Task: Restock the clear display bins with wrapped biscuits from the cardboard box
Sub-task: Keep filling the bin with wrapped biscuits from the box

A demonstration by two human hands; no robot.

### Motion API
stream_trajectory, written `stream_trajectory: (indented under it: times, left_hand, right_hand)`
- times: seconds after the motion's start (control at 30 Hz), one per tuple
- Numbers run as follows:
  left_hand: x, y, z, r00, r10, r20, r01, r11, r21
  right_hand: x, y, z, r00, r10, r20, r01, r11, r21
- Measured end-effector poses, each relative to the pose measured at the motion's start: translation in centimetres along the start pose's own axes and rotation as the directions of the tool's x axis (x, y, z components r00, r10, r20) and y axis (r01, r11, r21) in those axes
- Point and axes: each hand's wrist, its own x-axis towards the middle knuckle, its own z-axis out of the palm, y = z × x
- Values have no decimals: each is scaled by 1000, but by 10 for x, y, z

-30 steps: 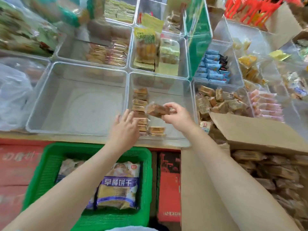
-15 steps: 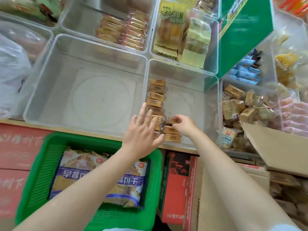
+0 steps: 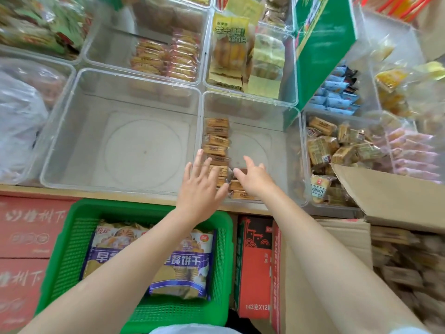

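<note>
1. Brown wrapped biscuits stand in a single row along the left wall of the clear plastic display bin, with a few more packs at its near edge.
2. The left hand hovers over the row's near end, fingers spread and straight.
3. The right hand reaches into the bin beside it, fingers apart and relaxed over the near packs.
4. The open brown cardboard box sits at the right.
5. A green plastic basket lies below the bench.

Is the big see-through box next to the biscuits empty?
Empty. The big clear bin shows only its bare floor; the biscuits sit in the neighbouring bin.
</note>
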Motion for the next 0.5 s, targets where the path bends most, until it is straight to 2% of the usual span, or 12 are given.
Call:
stream_trajectory:
  times: [0.07, 0.13, 0.2, 0.27, 0.37, 0.5]
  left_hand:
    - [-1, 22, -11, 998, -19, -61, 12, 995, -103]
    - [-9, 58, -25, 987, 44, -154, -74, 978, -194]
    - [-24, 102, -36, 974, 119, -194, -177, 931, -320]
    - [-45, 145, -41, 980, 159, -123, -199, 856, -477]
    - [-72, 201, -31, 976, 214, -29, -190, 787, -587]
    - [-92, 249, -12, 964, 258, 65, -156, 746, -648]
  right_hand:
    - [-35, 3, -26, 988, -134, -81, 145, 978, 151]
    - [-77, 18, -53, 941, -229, -251, 294, 919, 264]
    - [-123, 47, -76, 867, -218, -447, 390, 856, 339]
    - [-163, 89, -89, 781, -129, -611, 438, 810, 389]
    - [-201, 164, -92, 690, 49, -722, 369, 834, 410]
    - [-225, 237, -85, 657, 199, -727, 235, 863, 448]
